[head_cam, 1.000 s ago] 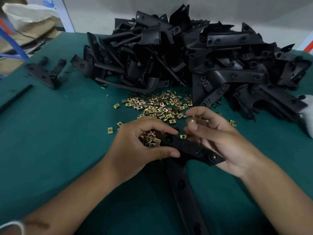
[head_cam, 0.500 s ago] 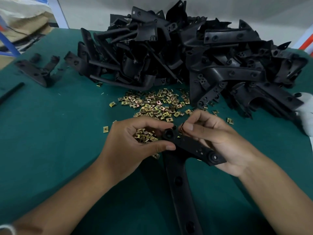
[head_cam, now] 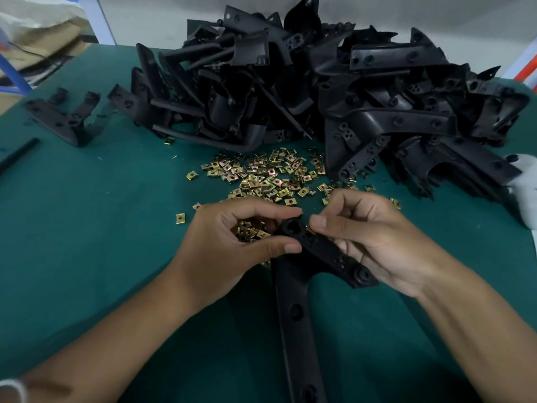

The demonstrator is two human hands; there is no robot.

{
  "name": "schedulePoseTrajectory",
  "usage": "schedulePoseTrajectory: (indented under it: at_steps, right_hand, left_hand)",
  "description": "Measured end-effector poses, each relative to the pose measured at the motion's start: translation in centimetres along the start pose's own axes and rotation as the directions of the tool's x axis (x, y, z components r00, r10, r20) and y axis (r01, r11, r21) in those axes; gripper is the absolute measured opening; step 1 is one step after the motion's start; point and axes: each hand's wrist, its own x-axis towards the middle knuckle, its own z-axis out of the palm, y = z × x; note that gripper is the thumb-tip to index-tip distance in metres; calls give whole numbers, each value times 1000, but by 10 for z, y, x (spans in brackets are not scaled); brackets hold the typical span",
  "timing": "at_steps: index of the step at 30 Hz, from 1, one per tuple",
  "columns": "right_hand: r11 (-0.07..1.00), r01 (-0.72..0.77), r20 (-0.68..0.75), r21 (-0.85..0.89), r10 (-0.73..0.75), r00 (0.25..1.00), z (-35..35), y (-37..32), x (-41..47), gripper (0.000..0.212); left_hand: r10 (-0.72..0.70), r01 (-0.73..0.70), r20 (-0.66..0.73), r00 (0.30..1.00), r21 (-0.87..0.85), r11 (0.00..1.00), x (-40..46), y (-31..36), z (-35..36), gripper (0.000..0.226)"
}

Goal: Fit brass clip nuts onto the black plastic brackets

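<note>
I see the T-shaped black plastic bracket [head_cam: 293, 289] held above the green table [head_cam: 87, 228], my left hand [head_cam: 232, 242] gripping its ringed end, my right hand [head_cam: 374, 239] pinching its crossbar, perhaps seating 1 nut. Loose brass clip nuts [head_cam: 267, 175] and the heaped black brackets [head_cam: 319, 91] suggest most work remains.

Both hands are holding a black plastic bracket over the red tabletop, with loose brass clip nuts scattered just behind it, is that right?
Not quite. The head view shows a dark green tabletop, not red. Both hands, left hand and right hand, do hold the black plastic bracket, loose brass clip nuts behind.
</note>
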Motion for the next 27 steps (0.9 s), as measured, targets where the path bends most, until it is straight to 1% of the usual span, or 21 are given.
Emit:
schedulePoseTrajectory:
  at_steps: [4,5,8,10,11,12,13,14,15,16,17,18,21,24,26,27]
  right_hand:
    - [986,76,13,-151,-75,997,-4,1,-1,18]
    - [981,93,24,-170,-90,996,-5,3,-1,19]
    - [972,120,74,-203,-107,992,-9,4,0,33]
    - [942,148,82,-302,-129,988,-12,2,0,38]
    - [904,161,63,-395,-148,987,-16,3,0,36]
    - [842,172,26,-511,-185,982,-20,3,1,30]
    - [745,172,-21,-644,-242,970,-25,4,3,25]
    - [607,147,-47,-781,-291,956,-30,5,4,21]
    - [448,99,-40,-889,-291,956,-34,6,5,25]
    - [312,54,-27,-949,-251,968,-36,8,6,38]
    - [236,31,-20,-971,-211,977,-38,10,8,48]
    - [214,26,-18,-976,-200,980,-38,12,9,49]
    - [213,82,21,-974,-276,961,-38,17,11,30]
    - [188,105,44,-977,-302,952,-37,19,10,28]
    - [205,118,41,-972,-348,937,-35,22,10,18]
    - [238,122,23,-963,-380,925,-33,22,10,12]
  left_hand:
    - [-32,32,24,999,20,999,-1,2,0,32]
    - [-32,31,23,999,29,999,-1,2,0,31]
    - [-43,42,13,999,48,998,-1,2,-2,28]
    - [-46,44,34,998,67,997,-1,3,-2,28]
    - [-48,44,49,998,79,996,-1,3,-2,28]
    - [-52,46,62,997,87,995,-2,3,-1,28]
    - [-56,50,71,996,88,995,-2,3,-1,28]
    - [-62,55,77,995,85,995,-2,3,-1,28]
    - [-66,59,80,995,85,995,-2,3,-1,28]
    - [-68,61,83,994,85,995,-1,3,-2,27]
    - [-72,65,87,994,78,995,-1,3,-2,27]
    - [-82,76,94,992,66,995,-1,2,-2,26]
    - [-119,113,141,983,53,992,-3,-1,0,25]
    - [-108,101,153,982,51,994,-3,-3,2,23]
    - [-99,93,144,985,46,995,-4,-4,2,24]
    - [-98,90,135,986,61,994,-4,-5,1,26]
